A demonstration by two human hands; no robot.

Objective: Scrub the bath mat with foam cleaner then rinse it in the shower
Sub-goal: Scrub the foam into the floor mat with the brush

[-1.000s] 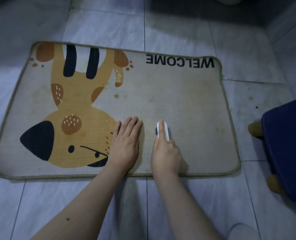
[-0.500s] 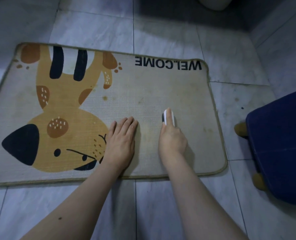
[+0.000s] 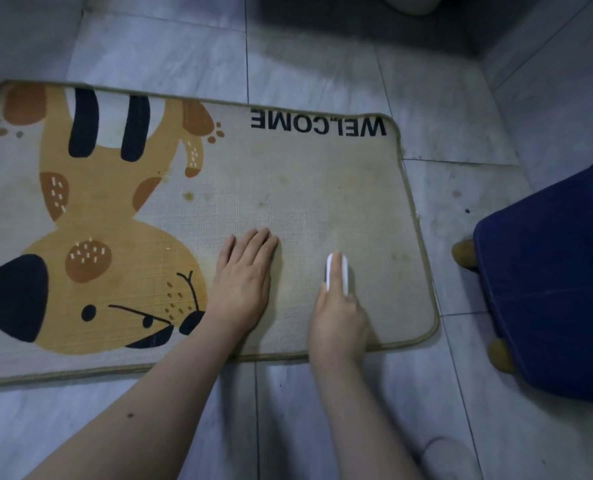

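A beige bath mat (image 3: 305, 188) with an orange cartoon animal and the word WELCOME lies flat on the grey tiled floor. Its plain right half shows yellowish stains. My left hand (image 3: 244, 278) presses flat on the mat near its front edge, fingers straight and together. To its right, my right hand (image 3: 338, 317) grips a small white scrub brush (image 3: 337, 270) whose tip pokes out beyond the fingers, with the forefinger laid along its top. The brush sits on the mat's stained area.
A dark blue stool (image 3: 551, 282) with yellowish feet (image 3: 464, 254) stands on the floor just right of the mat. A pale rounded object (image 3: 412, 3) sits at the top edge. A wall (image 3: 565, 64) rises at the upper right.
My right hand slid the brush forward over the mat, then back toward me and a little to the right. My left hand stayed pressed flat. The camera view shifted.
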